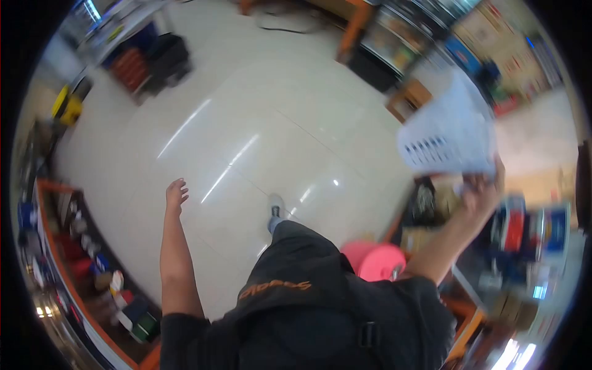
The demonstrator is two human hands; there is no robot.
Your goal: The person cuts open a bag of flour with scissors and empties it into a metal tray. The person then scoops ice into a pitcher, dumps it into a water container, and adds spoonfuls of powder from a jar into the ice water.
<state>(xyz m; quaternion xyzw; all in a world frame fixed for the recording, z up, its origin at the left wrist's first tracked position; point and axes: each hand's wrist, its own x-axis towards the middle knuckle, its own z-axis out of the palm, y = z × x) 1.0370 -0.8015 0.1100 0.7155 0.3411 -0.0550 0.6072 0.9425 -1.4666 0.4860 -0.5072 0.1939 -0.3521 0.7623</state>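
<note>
My right hand, raised at the right, has its fingers closed on the lower edge of a white plastic basket. The basket is tilted, with a row of slots showing on its side, and motion blurs it. Out over the floor at the left, my left hand holds nothing, its fingers loosely bent and apart. Below the basket, a pink round object stands close to my right side; what it is I cannot tell.
Tiled floor stretches ahead, with my shoe on it. Orange-edged shelving full of small goods runs along the left. A glass-topped counter and boxes line the right. A black bag-like object stands by a table at the far left.
</note>
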